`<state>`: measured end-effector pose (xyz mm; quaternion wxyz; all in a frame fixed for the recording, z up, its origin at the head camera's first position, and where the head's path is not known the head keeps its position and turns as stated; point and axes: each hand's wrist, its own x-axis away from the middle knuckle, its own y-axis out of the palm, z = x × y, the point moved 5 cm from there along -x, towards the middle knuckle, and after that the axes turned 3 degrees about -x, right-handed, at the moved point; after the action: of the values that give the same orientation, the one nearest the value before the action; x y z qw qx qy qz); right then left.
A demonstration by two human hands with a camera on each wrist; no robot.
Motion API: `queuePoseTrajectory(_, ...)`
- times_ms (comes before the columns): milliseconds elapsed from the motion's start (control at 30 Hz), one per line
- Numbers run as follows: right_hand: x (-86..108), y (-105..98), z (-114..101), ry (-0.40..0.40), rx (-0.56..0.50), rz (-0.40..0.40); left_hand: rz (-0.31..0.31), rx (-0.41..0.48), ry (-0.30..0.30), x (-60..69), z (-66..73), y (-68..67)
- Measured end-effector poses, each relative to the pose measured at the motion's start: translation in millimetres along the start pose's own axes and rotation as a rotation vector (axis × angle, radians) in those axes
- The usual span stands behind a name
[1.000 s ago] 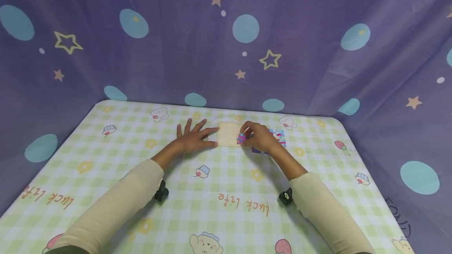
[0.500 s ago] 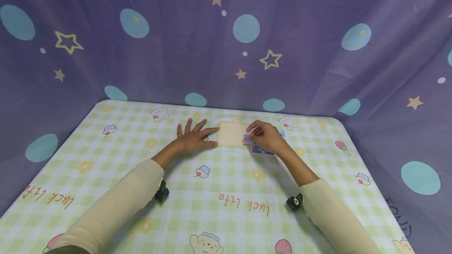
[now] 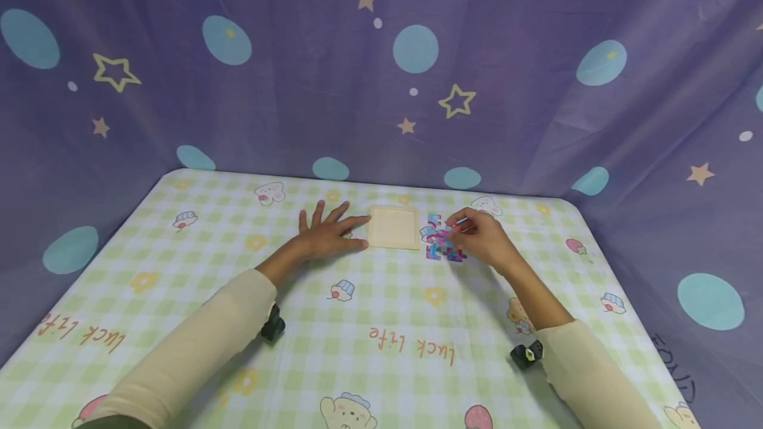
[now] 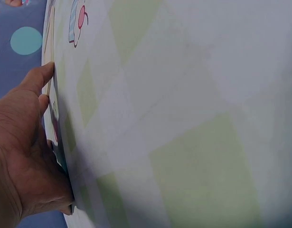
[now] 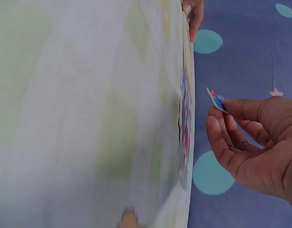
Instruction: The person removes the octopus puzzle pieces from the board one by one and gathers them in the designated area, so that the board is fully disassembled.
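Observation:
A shallow square wooden puzzle tray (image 3: 394, 228) lies on the table with its bare inside showing. My left hand (image 3: 326, 237) rests flat with fingers spread, its thumb and index fingertip touching the tray's left edge; the left wrist view shows the same contact. To the right of the tray lie several colourful jigsaw pieces (image 3: 434, 251), partly covered by my right hand (image 3: 485, 238). Between thumb and index finger, that hand pinches a single jigsaw piece (image 5: 216, 100), which the right wrist view shows raised above the tabletop.
A checked tablecloth (image 3: 381, 310) with cartoon prints covers the table. Behind and at both sides hangs a purple curtain (image 3: 298, 85) with stars and dots. A small black device (image 3: 527, 354) sits at the right wrist, another (image 3: 273, 324) at the left.
My right hand has moved right, from over the tray's right edge to beyond the jigsaw pieces, with a piece pinched. More of the tray and pieces now shows. The left hand has stayed still.

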<state>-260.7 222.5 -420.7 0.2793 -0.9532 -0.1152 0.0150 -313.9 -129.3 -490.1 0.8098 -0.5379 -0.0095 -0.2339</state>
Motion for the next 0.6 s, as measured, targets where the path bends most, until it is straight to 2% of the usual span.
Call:
queuePoseTrajectory(400,17.6,-27.2,16.8,0.036,0.006,0.015,0.005,0.006,-0.002,3.9,4.0,-1.9)
queuePoseTrajectory(600,22.6,-34.1,25.5,0.044,0.027,-0.015,0.002,0.006,-0.001,4.7,4.5,-2.1)
